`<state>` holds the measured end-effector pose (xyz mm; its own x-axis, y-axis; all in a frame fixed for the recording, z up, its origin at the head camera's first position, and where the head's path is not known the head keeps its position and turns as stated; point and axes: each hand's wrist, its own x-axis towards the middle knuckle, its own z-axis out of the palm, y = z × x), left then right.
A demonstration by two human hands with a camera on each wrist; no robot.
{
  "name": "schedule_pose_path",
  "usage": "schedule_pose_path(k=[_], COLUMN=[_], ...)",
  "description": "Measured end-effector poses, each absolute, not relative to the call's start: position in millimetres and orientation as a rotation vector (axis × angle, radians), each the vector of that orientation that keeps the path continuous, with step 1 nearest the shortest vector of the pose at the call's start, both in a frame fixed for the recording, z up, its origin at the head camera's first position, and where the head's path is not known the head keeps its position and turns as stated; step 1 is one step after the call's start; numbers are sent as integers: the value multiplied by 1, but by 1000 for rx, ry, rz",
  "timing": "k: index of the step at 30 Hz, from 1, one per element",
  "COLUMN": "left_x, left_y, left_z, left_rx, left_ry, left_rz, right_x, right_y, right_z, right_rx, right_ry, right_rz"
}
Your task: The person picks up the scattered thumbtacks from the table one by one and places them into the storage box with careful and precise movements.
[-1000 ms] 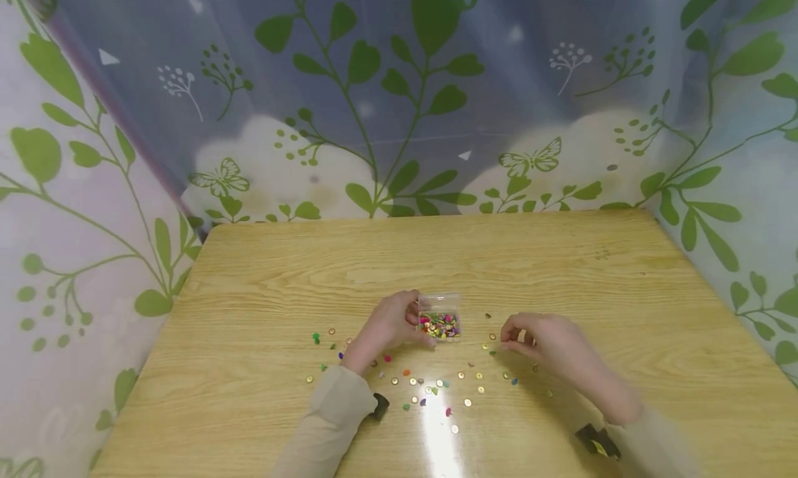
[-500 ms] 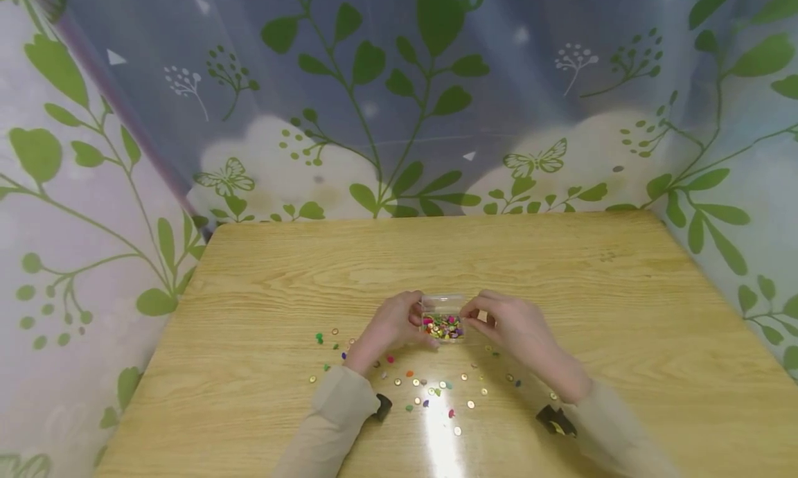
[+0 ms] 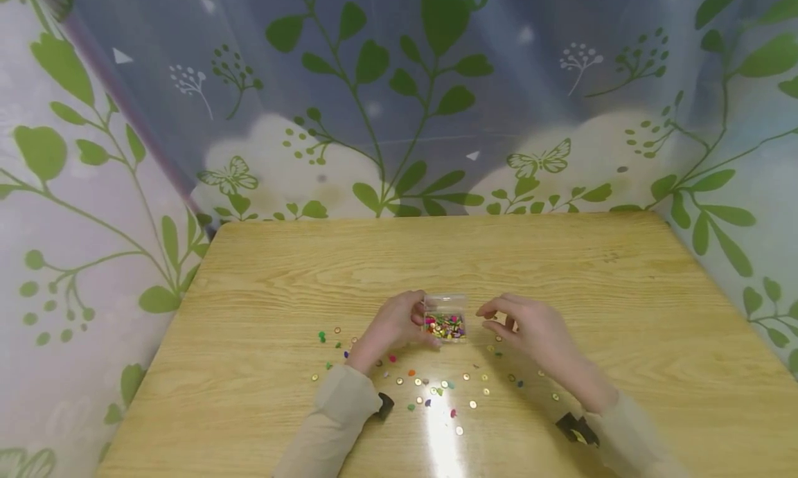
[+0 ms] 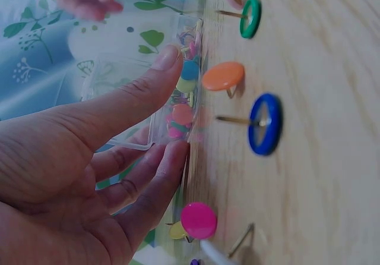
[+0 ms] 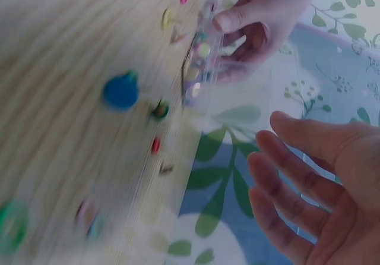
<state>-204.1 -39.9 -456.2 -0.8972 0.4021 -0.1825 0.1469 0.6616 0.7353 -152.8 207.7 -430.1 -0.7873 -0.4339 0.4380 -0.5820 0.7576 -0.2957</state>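
Note:
A small clear plastic box [image 3: 445, 325], full of colourful thumbtacks, stands on the table with its see-through lid raised at the back. My left hand [image 3: 399, 325] holds the box at its left end, the thumb along the front and the fingers around the side, as the left wrist view shows. To the right of the box hovers my right hand [image 3: 530, 325]. In the right wrist view its thumb and fingers [image 5: 285, 193] are parted with nothing between them. Loose thumbtacks lie under and around both hands, among them a blue thumbtack [image 4: 265, 124] and an orange thumbtack [image 4: 224, 76].
Several more thumbtacks are strewn over the wooden table [image 3: 299, 270] in front of the box, some with points up, such as a gold-backed thumbtack [image 3: 472, 404]. A leaf-patterned curtain [image 3: 399, 104] hangs behind the table and along both sides.
My right hand came left from the table to the right end of the box, then drew back a little to the right, fingers now parted. The left hand stays on the box.

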Motion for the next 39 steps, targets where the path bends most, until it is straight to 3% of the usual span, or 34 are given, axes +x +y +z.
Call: schedule_pose_path(k=[18,39], left_x=[-203,-203], left_y=[-38,-42], left_z=[-456,-456], left_rx=[434,421], left_ry=[2526,2544], left_rz=[1124,1118], right_x=[-97,-110], right_y=[294,284], right_z=[-445,-451], right_rx=[900,943], right_ry=[-3118,-3015], right_rz=[661,772])
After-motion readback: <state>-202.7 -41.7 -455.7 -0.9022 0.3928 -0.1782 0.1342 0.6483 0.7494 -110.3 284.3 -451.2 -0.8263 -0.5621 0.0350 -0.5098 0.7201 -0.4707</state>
